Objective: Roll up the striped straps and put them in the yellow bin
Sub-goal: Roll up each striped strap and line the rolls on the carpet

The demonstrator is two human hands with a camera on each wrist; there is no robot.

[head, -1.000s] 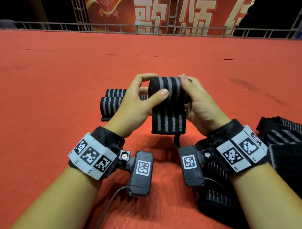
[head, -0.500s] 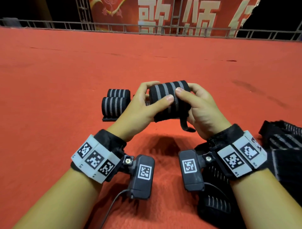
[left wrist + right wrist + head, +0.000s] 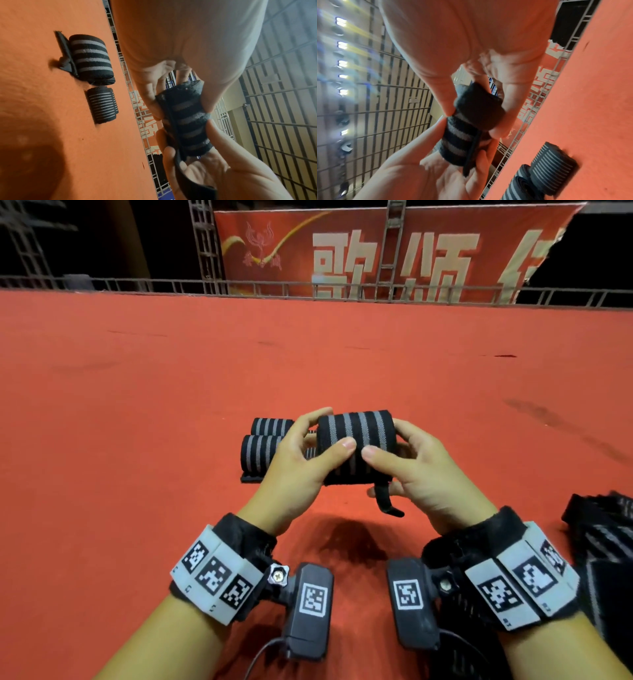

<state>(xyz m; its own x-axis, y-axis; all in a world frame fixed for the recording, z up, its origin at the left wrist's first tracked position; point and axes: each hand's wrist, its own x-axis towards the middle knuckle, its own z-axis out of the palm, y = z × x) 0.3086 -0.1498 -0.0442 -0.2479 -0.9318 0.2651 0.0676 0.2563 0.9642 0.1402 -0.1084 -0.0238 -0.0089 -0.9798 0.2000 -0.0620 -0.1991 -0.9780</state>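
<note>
1. Progress: one striped strap point(image 3: 356, 445) is wound into a tight roll and held in the air above the red carpet point(image 3: 137, 405); only a thin black tail tab point(image 3: 385, 499) hangs loose below it, so I judge this roll nearly finished, with the tail left to tuck or fasten.
2. Left hand point(image 3: 301, 470) grasps the roll's left end, thumb across the front, fingers curled over the top; right hand point(image 3: 421, 474) grasps the right end likewise, thumb pressed on the stripes; the left wrist view shows the tail lying across the right palm.
3. Done so far: two rolled straps lie on the carpet just beyond the left hand, the near one point(image 3: 260, 453) with wide stripes and the far one point(image 3: 270, 426) just behind it, the pair side by side and close; neither is in any container.
4. Left to do: a dark heap of unrolled striped straps point(image 3: 603, 542) sits at the right edge near the right wrist; the count is unclear, as the heap is cropped and blurred.
5. Containers: no yellow bin shows in any view; where it stands cannot be told; every binning step therefore appears outstanding.
6. Background: a metal railing point(image 3: 137, 284) and a red banner point(image 3: 376, 251) bound the far edge of the carpet.
</note>
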